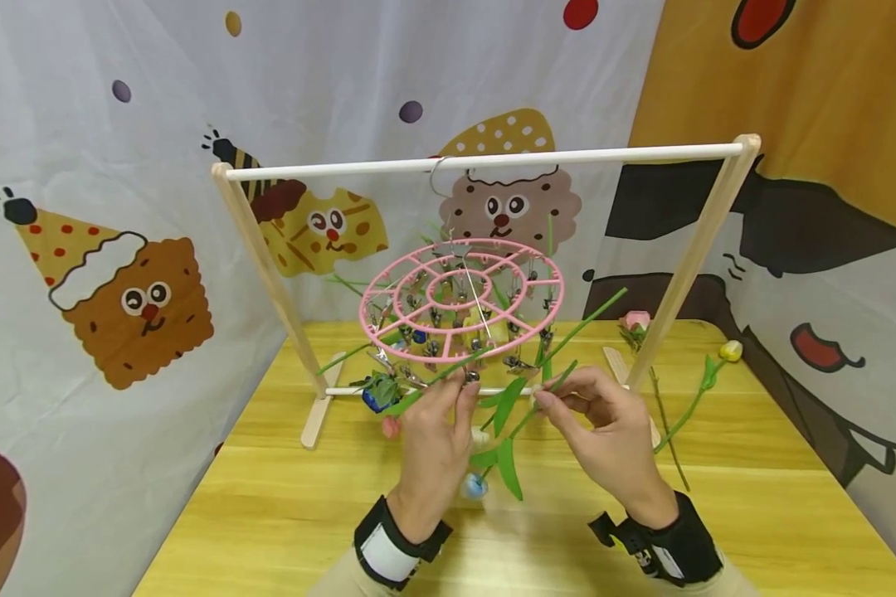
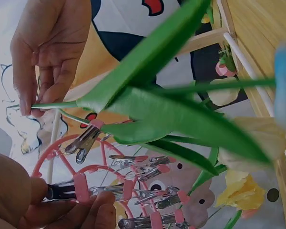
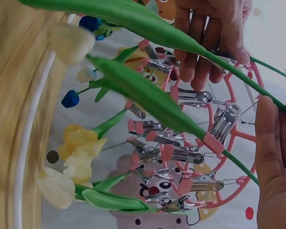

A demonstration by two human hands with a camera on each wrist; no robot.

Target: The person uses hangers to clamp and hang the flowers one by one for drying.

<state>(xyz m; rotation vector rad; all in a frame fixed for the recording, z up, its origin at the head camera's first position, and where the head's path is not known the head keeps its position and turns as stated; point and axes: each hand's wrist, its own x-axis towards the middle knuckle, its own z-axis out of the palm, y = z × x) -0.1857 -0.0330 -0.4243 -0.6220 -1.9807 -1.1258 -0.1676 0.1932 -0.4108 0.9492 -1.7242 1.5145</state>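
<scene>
In the head view my left hand (image 1: pixel 435 435) is at the front rim of a pink round clip hanger (image 1: pixel 563 290). Its thumb and fingers pinch a metal clip with pink tips (image 2: pixel 81 187), seen in the left wrist view. My right hand (image 1: pixel 616 444) pinches the green stem of a light-blue tulip (image 1: pixel 474 486), whose head points down toward the table. Broad leaves (image 2: pixel 128 62) cross in front of the clips. A white tulip (image 3: pixel 71 44), another white tulip (image 3: pixel 57 187) and a yellow flower (image 3: pixel 78 150) hang heads-down from the hanger. The blue rose (image 1: pixel 378 396) hangs at its left.
A wooden stand (image 1: pixel 705 240) with a white top rod (image 1: pixel 567 157) holds the hanger by its hook. On the table's right side (image 1: pixel 762 464) lie a pink rose (image 1: pixel 635 320) and a yellow tulip (image 1: pixel 731 351). A patterned curtain (image 1: pixel 328 75) stands behind.
</scene>
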